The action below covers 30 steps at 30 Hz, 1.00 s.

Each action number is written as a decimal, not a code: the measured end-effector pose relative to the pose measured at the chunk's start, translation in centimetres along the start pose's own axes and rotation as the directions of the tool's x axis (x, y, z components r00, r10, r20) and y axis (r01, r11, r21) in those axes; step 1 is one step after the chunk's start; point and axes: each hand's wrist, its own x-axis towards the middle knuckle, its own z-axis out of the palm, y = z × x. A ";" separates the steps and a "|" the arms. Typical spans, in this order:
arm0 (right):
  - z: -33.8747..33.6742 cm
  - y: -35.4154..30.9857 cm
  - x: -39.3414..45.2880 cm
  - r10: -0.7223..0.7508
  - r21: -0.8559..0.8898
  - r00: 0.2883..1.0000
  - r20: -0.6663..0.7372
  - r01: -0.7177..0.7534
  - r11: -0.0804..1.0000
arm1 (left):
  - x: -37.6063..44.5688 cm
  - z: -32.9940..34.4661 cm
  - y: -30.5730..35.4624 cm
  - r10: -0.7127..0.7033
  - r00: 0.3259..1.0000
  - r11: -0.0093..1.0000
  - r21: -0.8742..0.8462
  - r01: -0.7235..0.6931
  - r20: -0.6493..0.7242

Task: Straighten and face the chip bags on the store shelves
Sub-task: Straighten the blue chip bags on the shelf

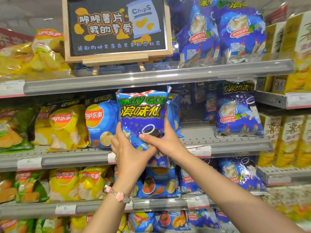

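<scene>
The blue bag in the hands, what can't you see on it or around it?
Head view:
- Blue bag: lower front hidden by the left hand and right hand.
- Its bottom label: too small to read.
- Price tags: too blurred to read in full.
- Easel sign: top cut off by the edge.
- Shelf behind the bag: hidden by it.

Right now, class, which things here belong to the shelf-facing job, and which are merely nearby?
Part of the job:
- blue chip bag, held by both hands
- left hand
- right hand
- middle shelf

Merely nearby:
- chalkboard sign
- yellow boxes
- price tags
</scene>
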 end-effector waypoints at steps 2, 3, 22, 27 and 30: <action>-0.4 0.1 -0.1 0.023 0.046 0.998 -0.052 -0.020 0.999 | -0.3 -0.7 -0.1 0.000 0.997 0.998 -0.065 0.006 0.083; -0.9 0.2 -0.2 0.027 0.065 0.997 -0.067 -0.022 0.998 | -0.4 -1.0 -0.1 0.008 0.992 0.994 -0.111 0.006 0.129; -18.1 -0.7 -0.4 0.039 0.032 0.936 -0.350 -0.030 0.999 | 3.4 5.8 -1.9 0.271 0.922 0.933 0.161 -0.323 0.277; -18.6 0.9 2.6 -0.005 0.043 0.948 -0.318 0.020 0.999 | 3.9 8.3 -1.8 0.133 0.969 0.962 0.209 -0.177 0.210; -18.2 2.0 4.3 -0.019 0.079 0.953 -0.303 0.045 0.996 | 4.2 9.0 -2.2 0.123 0.976 0.956 0.242 -0.166 0.181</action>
